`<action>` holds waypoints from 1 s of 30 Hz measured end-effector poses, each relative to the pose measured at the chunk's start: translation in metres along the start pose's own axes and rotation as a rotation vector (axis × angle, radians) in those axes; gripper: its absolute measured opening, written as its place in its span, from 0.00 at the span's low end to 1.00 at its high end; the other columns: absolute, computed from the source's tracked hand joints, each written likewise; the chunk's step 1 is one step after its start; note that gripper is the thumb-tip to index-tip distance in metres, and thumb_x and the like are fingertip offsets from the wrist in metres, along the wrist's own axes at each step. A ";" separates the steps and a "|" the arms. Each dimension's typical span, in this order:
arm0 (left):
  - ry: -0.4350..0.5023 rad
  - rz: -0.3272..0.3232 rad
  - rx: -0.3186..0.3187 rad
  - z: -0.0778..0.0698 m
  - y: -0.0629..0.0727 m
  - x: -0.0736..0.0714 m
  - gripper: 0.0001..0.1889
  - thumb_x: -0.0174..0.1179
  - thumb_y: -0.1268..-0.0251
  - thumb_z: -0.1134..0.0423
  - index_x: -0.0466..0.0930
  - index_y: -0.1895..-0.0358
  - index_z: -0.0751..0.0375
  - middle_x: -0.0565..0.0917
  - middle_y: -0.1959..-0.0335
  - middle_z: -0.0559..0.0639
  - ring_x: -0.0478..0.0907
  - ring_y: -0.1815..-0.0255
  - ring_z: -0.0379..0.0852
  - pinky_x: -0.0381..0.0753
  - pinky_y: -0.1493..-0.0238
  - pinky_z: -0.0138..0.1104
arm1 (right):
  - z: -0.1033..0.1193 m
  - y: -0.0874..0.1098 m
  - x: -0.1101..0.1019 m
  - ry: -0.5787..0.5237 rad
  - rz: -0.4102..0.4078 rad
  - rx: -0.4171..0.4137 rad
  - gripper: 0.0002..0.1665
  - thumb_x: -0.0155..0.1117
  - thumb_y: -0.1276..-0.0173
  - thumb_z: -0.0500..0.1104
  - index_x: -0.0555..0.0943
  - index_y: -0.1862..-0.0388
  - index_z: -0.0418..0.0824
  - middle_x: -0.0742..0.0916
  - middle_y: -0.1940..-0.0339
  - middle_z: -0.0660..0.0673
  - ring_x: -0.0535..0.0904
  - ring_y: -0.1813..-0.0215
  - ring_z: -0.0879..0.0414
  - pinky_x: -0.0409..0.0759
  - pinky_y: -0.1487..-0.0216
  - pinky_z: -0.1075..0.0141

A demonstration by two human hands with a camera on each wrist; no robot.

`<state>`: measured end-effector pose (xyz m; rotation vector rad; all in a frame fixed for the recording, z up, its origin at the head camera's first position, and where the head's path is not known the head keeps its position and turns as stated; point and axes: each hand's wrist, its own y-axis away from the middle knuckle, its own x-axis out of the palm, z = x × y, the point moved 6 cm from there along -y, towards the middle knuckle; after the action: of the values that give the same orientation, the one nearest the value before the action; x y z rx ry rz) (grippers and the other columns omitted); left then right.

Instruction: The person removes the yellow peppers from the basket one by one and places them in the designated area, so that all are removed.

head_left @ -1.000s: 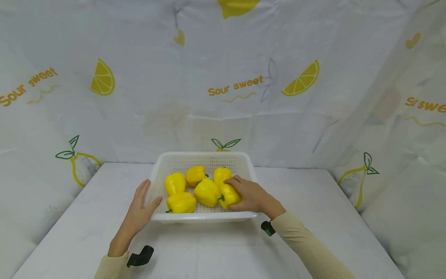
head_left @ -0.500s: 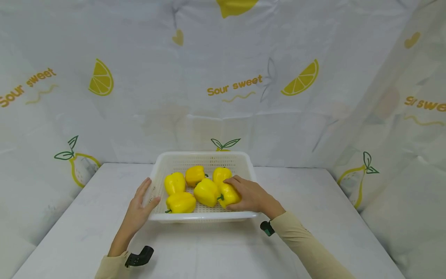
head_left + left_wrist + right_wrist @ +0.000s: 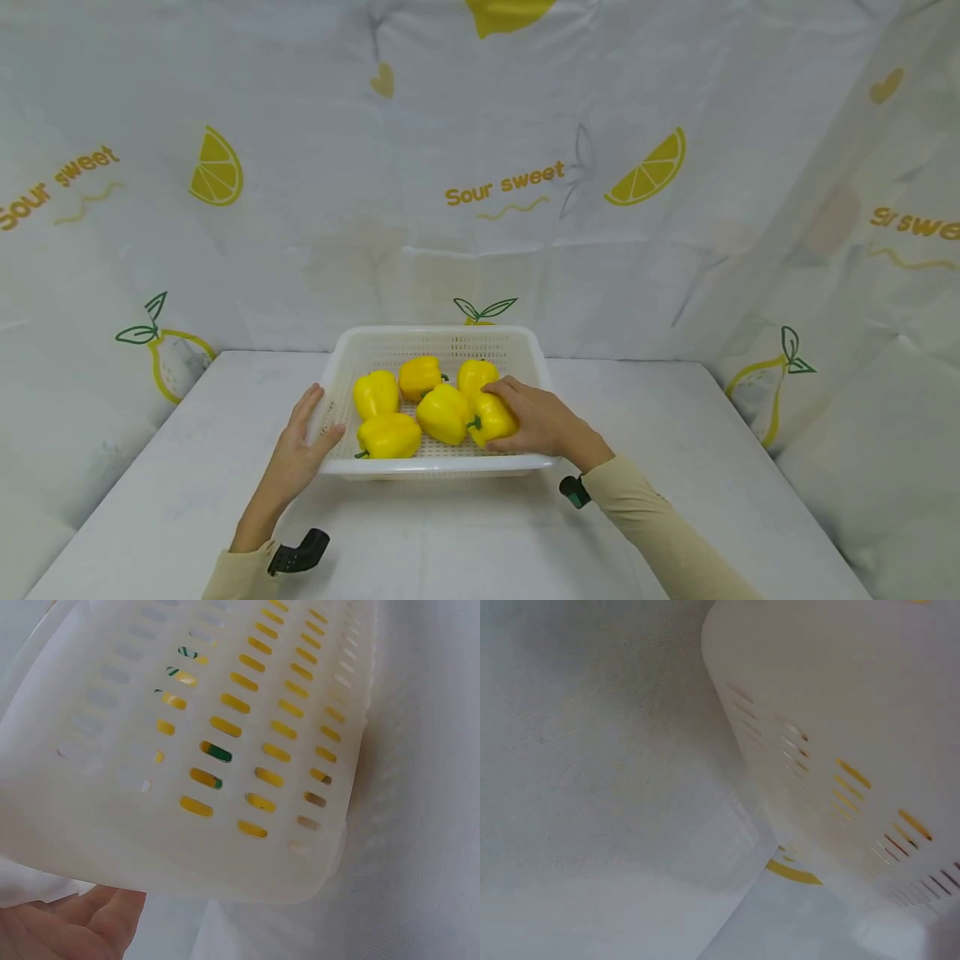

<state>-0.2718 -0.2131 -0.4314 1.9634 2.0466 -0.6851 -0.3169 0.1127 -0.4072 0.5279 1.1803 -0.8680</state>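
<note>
A white plastic basket (image 3: 450, 467) with slotted walls holds several yellow bell peppers, such as this rear one (image 3: 422, 378). My left hand (image 3: 295, 454) grips the basket's left rim near the front corner, thumb over the rim and fingers along the outside. In the left wrist view, part of that hand (image 3: 79, 930) shows below the slotted wall. Inside the basket at the front right, my right hand (image 3: 543, 421) grips a yellow bell pepper (image 3: 492, 421) with a green stem, fingers behind and thumb in front. The right wrist view shows the basket's outer wall (image 3: 825, 690), not the hand.
The basket stands on a white-covered table (image 3: 637, 467), close to its back edge. Behind it rises a white curtain (image 3: 337, 167) printed with lemons and lettering. A black wrist camera (image 3: 300, 552) sticks out by the left sleeve, another (image 3: 575, 492) by the right.
Both hands keep their grip and the basket and peppers stay in place. Only a tiny shift of the left hand and of the whole head view shows.
</note>
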 end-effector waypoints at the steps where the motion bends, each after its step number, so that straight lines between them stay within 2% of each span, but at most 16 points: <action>1: -0.001 0.001 -0.005 0.000 0.000 0.000 0.39 0.56 0.29 0.61 0.47 0.22 0.71 0.43 0.19 0.68 0.42 0.20 0.71 0.46 0.26 0.70 | 0.000 0.000 0.000 -0.005 -0.001 0.004 0.45 0.71 0.44 0.63 0.69 0.32 0.47 0.79 0.36 0.46 0.79 0.45 0.53 0.81 0.41 0.55; 9: -0.001 0.018 -0.047 -0.001 0.002 0.001 0.40 0.54 0.27 0.61 0.41 0.22 0.70 0.42 0.20 0.70 0.43 0.20 0.72 0.48 0.26 0.67 | -0.001 0.001 -0.001 -0.067 -0.030 0.043 0.47 0.73 0.45 0.62 0.68 0.31 0.46 0.79 0.34 0.47 0.78 0.40 0.53 0.80 0.36 0.53; 16: 0.004 0.018 -0.042 0.000 0.002 0.001 0.40 0.54 0.26 0.61 0.41 0.22 0.71 0.42 0.20 0.69 0.42 0.20 0.71 0.47 0.25 0.66 | -0.003 0.002 -0.002 -0.099 -0.071 0.053 0.48 0.74 0.45 0.63 0.67 0.30 0.48 0.77 0.32 0.48 0.77 0.36 0.53 0.79 0.34 0.53; 23: 0.011 0.016 -0.037 0.000 0.002 0.001 0.40 0.54 0.27 0.62 0.41 0.22 0.71 0.42 0.20 0.70 0.41 0.20 0.71 0.46 0.25 0.66 | -0.002 0.004 -0.006 -0.163 -0.134 0.034 0.48 0.74 0.44 0.61 0.67 0.29 0.46 0.77 0.32 0.46 0.77 0.37 0.52 0.78 0.34 0.51; 30: 0.005 0.010 -0.038 0.001 0.001 0.001 0.40 0.54 0.27 0.63 0.41 0.22 0.71 0.43 0.20 0.70 0.42 0.20 0.71 0.46 0.25 0.66 | -0.002 0.006 -0.011 -0.227 -0.185 0.026 0.47 0.73 0.43 0.60 0.67 0.28 0.48 0.77 0.34 0.48 0.77 0.38 0.53 0.78 0.34 0.51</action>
<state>-0.2707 -0.2128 -0.4323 1.9550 2.0366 -0.6357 -0.3147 0.1214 -0.3975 0.3334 1.0216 -1.0736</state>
